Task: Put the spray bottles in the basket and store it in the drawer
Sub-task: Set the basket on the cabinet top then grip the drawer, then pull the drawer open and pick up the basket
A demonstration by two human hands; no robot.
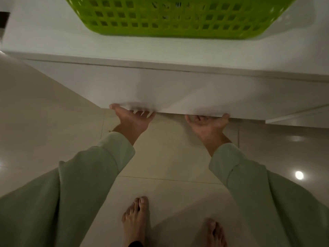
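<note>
Step in hand: opening the drawer (160, 90), judged from both palms turned up under the lower edge of its front.
Left hand (134, 118): fingers hooked behind the bottom lip of the panel, thumb out to the side; curled onto the edge.
Right hand (207, 123): same hooked hold further along the lip, fingertips hidden behind the panel.
Method: pull evenly with both hands, straight back toward the body, so as not to rack the slides; step the feet (137, 220) back to clear the travel.
Basket (178, 20): on the countertop (53, 41) directly above the drawer, well apart from both hands; not yet stored.
Spray bottles: dim shapes behind the basket's lattice, too unclear to count or confirm.
Basket material: bright green moulded plastic, square-holed grid walls, rounded corners.
Drawer front: flat, white, smooth, handleless; thin dark gap under the counter edge.
Floor (169, 157): glossy pale tiles, lamp reflections.
Sleeves (106, 157): soft pale-green fabric.
</note>
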